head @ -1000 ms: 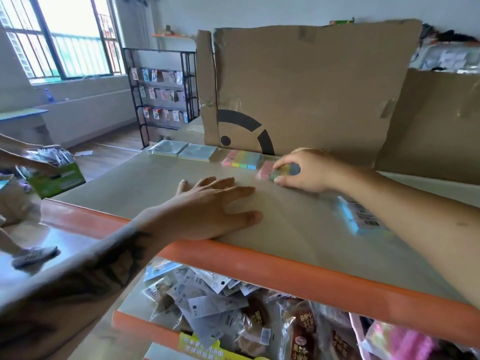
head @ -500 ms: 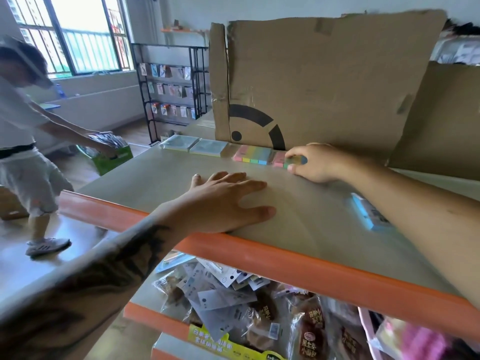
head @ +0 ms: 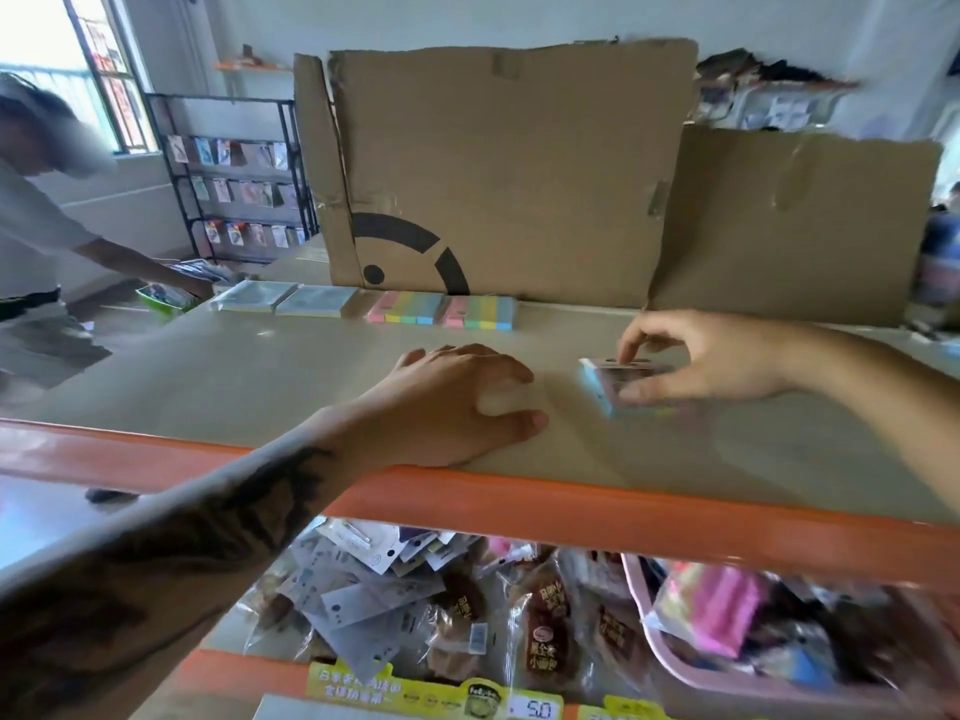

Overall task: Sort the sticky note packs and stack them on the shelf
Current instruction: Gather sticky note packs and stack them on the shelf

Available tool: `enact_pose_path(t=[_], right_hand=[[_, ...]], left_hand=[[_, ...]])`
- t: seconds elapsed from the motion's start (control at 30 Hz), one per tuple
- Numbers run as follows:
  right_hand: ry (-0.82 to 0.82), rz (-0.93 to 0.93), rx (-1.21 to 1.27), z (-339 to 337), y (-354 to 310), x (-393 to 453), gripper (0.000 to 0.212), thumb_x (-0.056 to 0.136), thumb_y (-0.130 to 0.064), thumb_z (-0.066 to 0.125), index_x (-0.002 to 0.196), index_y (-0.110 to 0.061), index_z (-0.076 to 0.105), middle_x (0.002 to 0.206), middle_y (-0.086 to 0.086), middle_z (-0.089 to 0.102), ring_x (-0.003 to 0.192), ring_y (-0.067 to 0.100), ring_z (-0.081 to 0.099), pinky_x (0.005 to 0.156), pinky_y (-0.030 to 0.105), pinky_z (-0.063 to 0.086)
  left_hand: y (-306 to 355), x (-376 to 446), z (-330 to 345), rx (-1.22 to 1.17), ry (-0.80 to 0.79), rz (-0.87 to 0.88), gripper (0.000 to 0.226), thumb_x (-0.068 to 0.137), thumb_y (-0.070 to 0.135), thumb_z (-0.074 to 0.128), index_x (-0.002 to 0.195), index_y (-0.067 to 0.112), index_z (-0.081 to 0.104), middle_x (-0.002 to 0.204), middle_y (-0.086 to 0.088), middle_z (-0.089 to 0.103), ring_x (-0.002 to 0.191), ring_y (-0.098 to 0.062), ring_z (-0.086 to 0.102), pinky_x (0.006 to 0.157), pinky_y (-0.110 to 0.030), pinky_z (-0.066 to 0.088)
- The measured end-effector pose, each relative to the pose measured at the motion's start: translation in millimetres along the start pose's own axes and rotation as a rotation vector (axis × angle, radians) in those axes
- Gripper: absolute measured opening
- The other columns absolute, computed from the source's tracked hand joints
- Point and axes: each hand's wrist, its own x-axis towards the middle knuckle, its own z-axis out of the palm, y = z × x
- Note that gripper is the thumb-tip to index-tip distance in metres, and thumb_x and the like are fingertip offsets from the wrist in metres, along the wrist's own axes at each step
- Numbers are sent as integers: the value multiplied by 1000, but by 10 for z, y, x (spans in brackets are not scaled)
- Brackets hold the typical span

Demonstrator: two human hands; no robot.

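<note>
1. My right hand (head: pixel 711 363) has its grip pinched on a blue sticky note pack (head: pixel 615 384) lying on the shelf (head: pixel 260 381), well short of the row at the back.
2. My left hand (head: pixel 457 402) rests loosely curled, holding nothing.
3. Risk: the slick wrapper could slip from my fingertips, or the pack could knock the pastel packs (head: pixel 480 312) askew.

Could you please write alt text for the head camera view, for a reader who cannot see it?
On a shelf, the right hand pinches a blue pack while the left hand rests on the board. Four packs line the back: two pale packs and two rainbow packs, before cardboard.
</note>
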Motion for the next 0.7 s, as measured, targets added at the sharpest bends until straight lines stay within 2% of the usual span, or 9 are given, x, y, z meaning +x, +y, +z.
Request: enact_pose_path(t=[0.1,0.17,0.23,0.3,0.4,0.47,0.53,0.6,0.7], right_hand=[[-53,-3,86,16,100,-193,57,63,-63,89,110,-41,64,116,-17,66,113,2,60,107,33,46],[10,-9,122,64,124,-273,49,68,-47,92,109,-40,66,114,-16,68,110,2,62,101,25,47],[68,-31,145,97,106,-322,41,72,-42,92,107,-36,71,107,-12,71,104,6,65,96,27,49],[100,-61,261,93,83,-374,35,73,-43,90,102,-28,76,97,-6,76,92,9,68,88,31,51],[129,-92,488,78,42,-440,53,68,-55,72,94,-9,77,84,16,72,74,17,63,71,32,49],[148,-97,569,87,10,-462,53,76,-50,69,91,0,73,75,17,66,70,21,62,67,33,50],[175,-92,664,85,-32,-479,35,88,-39,70,89,-4,72,75,13,64,69,29,66,66,34,54],[211,-91,665,85,-68,-485,20,93,-35,73,96,-16,73,77,10,67,68,34,70,64,40,60],[233,-126,499,97,-91,-473,22,90,-28,79,108,-33,68,63,1,62,60,19,58,64,42,56]], left_hand=[[265,83,43,-59,26,48,55,89,70,55,139,48,50,145,17,53,132,-14,48,110,-39,36],[398,152,62,-83,19,81,54,90,61,61,140,46,49,144,15,55,130,-15,50,108,-40,40],[468,199,75,-111,20,117,53,90,44,66,140,46,49,143,14,56,130,-15,51,108,-40,43],[501,215,96,-138,33,155,55,90,32,66,141,44,50,143,16,56,129,-12,51,107,-34,43],[516,221,151,-192,105,179,43,94,29,68,135,35,58,126,18,62,119,-5,55,92,-20,40],[493,255,176,-307,170,168,21,93,28,70,114,26,67,111,11,72,107,-7,65,91,-29,51],[445,305,190,-449,188,125,16,91,29,73,100,16,68,96,2,75,93,-13,71,86,-42,56],[431,313,177,-511,179,110,31,85,38,69,100,11,69,94,-1,75,89,-19,72,85,-47,57],[453,299,179,-546,160,118,29,86,37,69,100,11,70,93,-2,76,88,-23,72,84,-50,57]])
